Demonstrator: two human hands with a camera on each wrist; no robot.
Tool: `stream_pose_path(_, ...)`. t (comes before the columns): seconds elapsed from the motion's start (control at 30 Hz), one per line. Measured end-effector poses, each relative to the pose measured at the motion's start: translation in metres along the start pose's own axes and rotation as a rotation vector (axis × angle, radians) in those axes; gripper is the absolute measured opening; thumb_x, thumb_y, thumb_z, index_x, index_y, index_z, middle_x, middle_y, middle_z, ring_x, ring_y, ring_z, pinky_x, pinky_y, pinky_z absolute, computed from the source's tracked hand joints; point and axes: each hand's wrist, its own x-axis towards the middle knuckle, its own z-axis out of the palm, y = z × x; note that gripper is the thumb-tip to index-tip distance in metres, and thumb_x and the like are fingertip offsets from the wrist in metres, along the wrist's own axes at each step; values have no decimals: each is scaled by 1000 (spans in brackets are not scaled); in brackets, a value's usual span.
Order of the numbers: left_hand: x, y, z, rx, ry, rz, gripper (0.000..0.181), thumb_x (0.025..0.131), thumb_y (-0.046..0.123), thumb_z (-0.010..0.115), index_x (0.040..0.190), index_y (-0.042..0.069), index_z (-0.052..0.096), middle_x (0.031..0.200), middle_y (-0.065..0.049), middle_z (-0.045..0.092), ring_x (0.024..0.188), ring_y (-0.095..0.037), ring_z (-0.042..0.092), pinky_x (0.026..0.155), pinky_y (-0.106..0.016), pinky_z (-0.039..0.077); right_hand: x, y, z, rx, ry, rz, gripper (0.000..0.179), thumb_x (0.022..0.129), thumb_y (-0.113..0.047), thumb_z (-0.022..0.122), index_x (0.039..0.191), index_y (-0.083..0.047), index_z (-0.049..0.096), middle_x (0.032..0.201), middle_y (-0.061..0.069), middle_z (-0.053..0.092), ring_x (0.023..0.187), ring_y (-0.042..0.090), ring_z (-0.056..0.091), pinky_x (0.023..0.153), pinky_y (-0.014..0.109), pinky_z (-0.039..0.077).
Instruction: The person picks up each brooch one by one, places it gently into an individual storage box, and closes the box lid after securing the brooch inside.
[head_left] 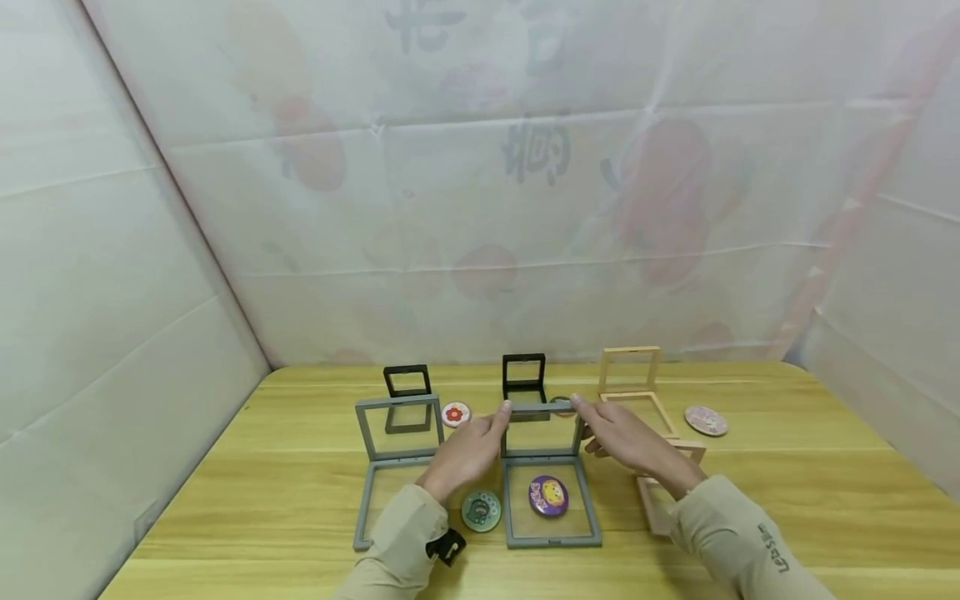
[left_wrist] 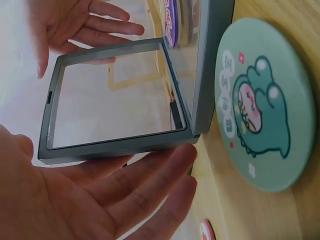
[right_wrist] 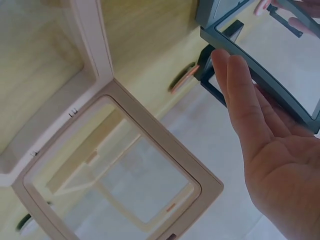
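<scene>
Beige fabric sleeves (head_left: 408, 527) lead to the left hand (head_left: 467, 454) and right hand (head_left: 633, 437), whose extended, uncurled fingers touch opposite sides of the raised half of a square grey plastic frame (head_left: 555, 542). On its flat half lies a round purple badge (head_left: 549, 496). Just left, a round green badge (head_left: 481, 510) rests on the wood-grain desk (head_left: 795, 500); rightward, a pinkish-beige plastic frame (right_wrist: 150, 122) stands open.

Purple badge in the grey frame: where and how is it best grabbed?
I'd probably pinch the purple badge by its rim, coming from above on the near side: it is a round disc lying face up inside the open grey frame, whose raised lid stands at the far side.
</scene>
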Motion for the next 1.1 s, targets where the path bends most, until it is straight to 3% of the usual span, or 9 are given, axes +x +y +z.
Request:
stream_pose_path(0.43, -1, -6, 0, 10, -70, 9, 85, 104, 66, 17, 141, 2, 58, 144, -21, 55, 133, -44, 49, 111, -58, 36, -1, 4, 0, 16, -66, 14, 63, 112, -38, 36, 128, 20, 53, 106, 22, 67, 90, 38, 70, 77, 49, 60)
stream_pose_path(0.67, 0, -12, -6, 6, -156, 33, 84, 104, 68, 20, 148, 2, 51, 149, -19, 50, 138, -39, 45, 114, -55, 33, -2, 10, -5, 78, -202, 42, 67, 112, -39, 32, 131, 23, 47, 125, 36, 58, 108, 50, 63, 84, 58, 57)
stream_pose_path(0.9, 0, -12, -10, -5, -212, 13, 84, 103, 69, 23, 150, 4, 48, 152, -16, 48, 141, -37, 42, 116, -55, 31, -6, 13, -8, 80, -292, 66, 70, 110, -46, 30, 146, 14, 33, 138, 34, 48, 122, 54, 53, 94, 61, 50)
stream_pose_path(1.1, 0, -14, -14, 1, -270, 1, 80, 103, 68, 23, 152, 9, 46, 155, -14, 44, 144, -37, 37, 117, -57, 27, -8, 18, -12, 92, -393, 23, 58, 110, -45, 31, 136, 6, 37, 142, 33, 41, 130, 56, 43, 100, 63, 46)
